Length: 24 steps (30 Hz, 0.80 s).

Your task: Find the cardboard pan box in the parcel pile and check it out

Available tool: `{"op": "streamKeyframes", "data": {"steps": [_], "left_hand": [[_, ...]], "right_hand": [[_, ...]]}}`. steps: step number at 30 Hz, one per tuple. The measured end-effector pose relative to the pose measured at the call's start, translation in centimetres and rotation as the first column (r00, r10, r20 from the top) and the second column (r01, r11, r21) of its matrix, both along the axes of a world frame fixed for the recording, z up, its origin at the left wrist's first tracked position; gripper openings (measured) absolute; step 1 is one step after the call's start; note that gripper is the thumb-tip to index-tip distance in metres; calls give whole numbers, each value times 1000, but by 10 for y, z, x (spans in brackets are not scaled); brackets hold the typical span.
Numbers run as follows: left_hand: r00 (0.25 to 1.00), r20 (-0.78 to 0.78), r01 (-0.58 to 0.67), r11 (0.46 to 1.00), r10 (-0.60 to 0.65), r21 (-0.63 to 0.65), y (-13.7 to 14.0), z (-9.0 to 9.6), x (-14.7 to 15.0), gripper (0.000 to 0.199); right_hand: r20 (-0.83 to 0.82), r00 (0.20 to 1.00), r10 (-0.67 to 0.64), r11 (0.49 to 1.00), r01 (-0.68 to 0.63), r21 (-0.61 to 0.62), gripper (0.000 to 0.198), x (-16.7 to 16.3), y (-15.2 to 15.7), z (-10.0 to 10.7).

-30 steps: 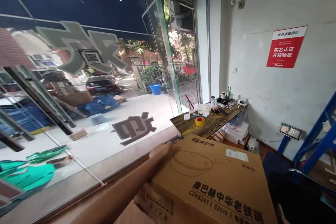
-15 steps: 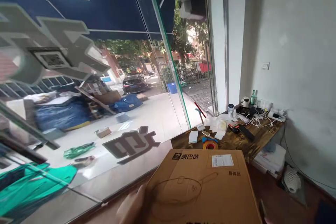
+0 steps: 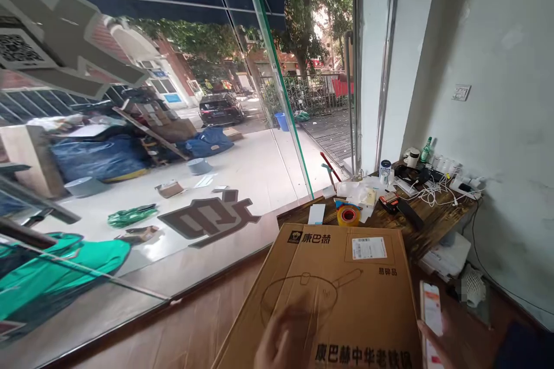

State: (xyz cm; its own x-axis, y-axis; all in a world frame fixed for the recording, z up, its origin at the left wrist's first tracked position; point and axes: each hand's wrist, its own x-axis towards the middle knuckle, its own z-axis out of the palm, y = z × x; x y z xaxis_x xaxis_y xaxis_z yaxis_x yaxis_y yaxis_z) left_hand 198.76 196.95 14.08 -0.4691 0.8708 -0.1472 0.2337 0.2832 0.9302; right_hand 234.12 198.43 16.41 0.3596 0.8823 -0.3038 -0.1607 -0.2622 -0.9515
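A large brown cardboard box (image 3: 372, 305), printed with a pan outline and dark lettering, fills the lower middle of the view. It bears a white shipping label (image 3: 369, 248) near its far right corner. My left hand (image 3: 277, 337) is over the near part of the box top, across the lower part of the pan drawing. Motion smears its fingers, and whether it touches the cardboard is unclear. Beside the box's right edge, my right hand (image 3: 435, 346) holds a smartphone (image 3: 431, 314) with its screen lit. Part of this hand lies outside the frame.
Beyond the box, a wooden desk (image 3: 433, 225) carries a tape roll (image 3: 348, 215), papers, a can (image 3: 385, 171), a mug (image 3: 411, 157), a green bottle (image 3: 426, 151) and tangled white cables. A glass pane (image 3: 242, 173) runs along the left. Bags lie under the desk.
My left hand has moved from the box's left edge onto its top. The smartphone in my right hand has come further into view. The camera view has shifted slightly.
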Motion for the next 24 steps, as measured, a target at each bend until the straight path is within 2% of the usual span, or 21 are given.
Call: {"op": "streamKeyframes", "data": {"steps": [1,2,4,7,9,11,13,17,19,21,22,24], "left_hand": [[976,179,133,990,-124,-36,-15,2,23,56],[915,343,244,968,-210,-58,-30,6,47,57],[766,580,354,935,-277,-21,-56,15,90,62],[552,776,373,923,-306,99,-88,33,136,74],[472,823,355,922,-317,152,-108,47,151,82],[456,845,306,941,-279,146,-130,61,158,89],[461,862,216,969,-212,123,-153,70,161,88],[402,905,65,990,-141,126,-201,70,168,77],[367,918,40,988,-151,147,-223,66,174,76],[355,918,27,984,-175,177,-245,66,180,75],[353,917,33,982,-187,187,-255,69,182,74],[346,912,87,975,-222,204,-272,78,184,70]], "right_hand": [[15,1000,27,1000,-27,2,39,-3,0,0],[27,998,64,998,-64,2,41,-8,0,0],[47,987,151,988,-153,35,47,-25,-6,2],[87,968,235,951,-247,185,49,-61,-27,13],[63,962,265,928,-272,254,47,-82,-51,26],[-37,940,340,912,-320,256,48,-92,-77,39],[-167,879,447,884,-405,232,47,-90,-104,51],[-270,754,599,800,-550,239,42,-65,-147,69],[-275,691,669,743,-612,272,42,-51,-165,76],[-284,599,749,662,-680,314,50,-38,-182,83],[-281,555,783,622,-706,339,54,-32,-190,86],[-259,513,818,575,-726,377,60,-23,-204,91]]}}
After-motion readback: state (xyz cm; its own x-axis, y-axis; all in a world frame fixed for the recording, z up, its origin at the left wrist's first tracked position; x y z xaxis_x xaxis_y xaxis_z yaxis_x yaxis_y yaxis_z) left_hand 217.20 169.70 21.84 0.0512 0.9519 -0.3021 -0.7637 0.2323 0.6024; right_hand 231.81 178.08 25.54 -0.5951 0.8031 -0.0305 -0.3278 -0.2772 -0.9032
